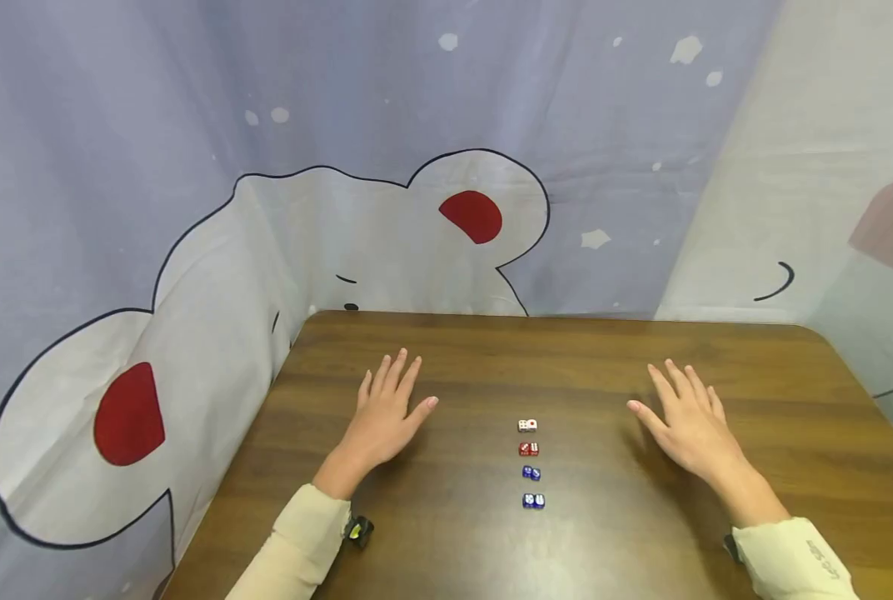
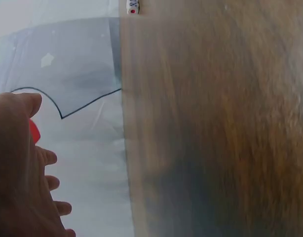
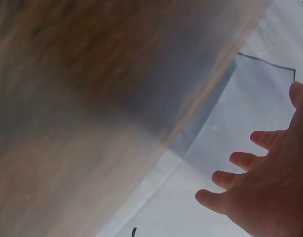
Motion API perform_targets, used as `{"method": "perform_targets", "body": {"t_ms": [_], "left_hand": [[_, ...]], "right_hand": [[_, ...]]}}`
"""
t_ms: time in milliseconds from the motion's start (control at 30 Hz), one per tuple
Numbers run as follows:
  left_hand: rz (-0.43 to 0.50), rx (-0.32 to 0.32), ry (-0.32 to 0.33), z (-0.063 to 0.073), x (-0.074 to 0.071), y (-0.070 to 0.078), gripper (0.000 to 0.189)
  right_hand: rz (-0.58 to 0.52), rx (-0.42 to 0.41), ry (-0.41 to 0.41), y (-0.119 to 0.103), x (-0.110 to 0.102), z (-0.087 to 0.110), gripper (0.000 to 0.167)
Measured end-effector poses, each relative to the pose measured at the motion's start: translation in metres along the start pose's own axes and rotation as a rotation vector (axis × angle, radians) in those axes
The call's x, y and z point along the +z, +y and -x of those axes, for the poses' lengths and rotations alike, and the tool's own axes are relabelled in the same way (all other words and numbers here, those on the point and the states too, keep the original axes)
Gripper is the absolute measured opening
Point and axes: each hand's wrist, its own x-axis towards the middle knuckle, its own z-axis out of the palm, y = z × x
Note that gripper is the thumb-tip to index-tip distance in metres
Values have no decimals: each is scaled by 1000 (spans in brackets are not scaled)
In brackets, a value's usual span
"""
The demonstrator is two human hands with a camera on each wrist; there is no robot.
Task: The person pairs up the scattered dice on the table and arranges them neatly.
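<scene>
Pairs of small dice form a column on the wooden table between the two hands. Farthest back lies the white pair point(image 1: 527, 426), then the red pair point(image 1: 529, 449), a blue pair point(image 1: 531, 473) set slightly askew, and another blue pair point(image 1: 533, 501) at the front. Left of the column my left hand point(image 1: 381, 421) is spread, palm down, holding nothing. My right hand point(image 1: 690, 421) is spread likewise on the right, its thumb toward the dice. In the left wrist view a white die point(image 2: 132, 7) shows at the top edge. No dice appear in the right wrist view.
The brown wooden table point(image 1: 476, 367) has rounded far corners. Behind and to its left hangs a curtain point(image 1: 386, 233) printed with white cartoon bears and stars. A dark wrist device point(image 1: 358, 531) sits at the left sleeve point(image 1: 296, 537).
</scene>
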Motion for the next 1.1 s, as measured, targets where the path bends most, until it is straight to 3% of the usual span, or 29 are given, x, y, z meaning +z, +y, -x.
{"method": "perform_targets", "body": {"t_ms": [367,1100], "left_hand": [[9,174,-9,4,10,26,72],[-79,335,-138,11,31,67,71]], "right_hand": [[10,-66,-49,-24,13,2,78],[87,-199,-39,-61,33,6,71]]}}
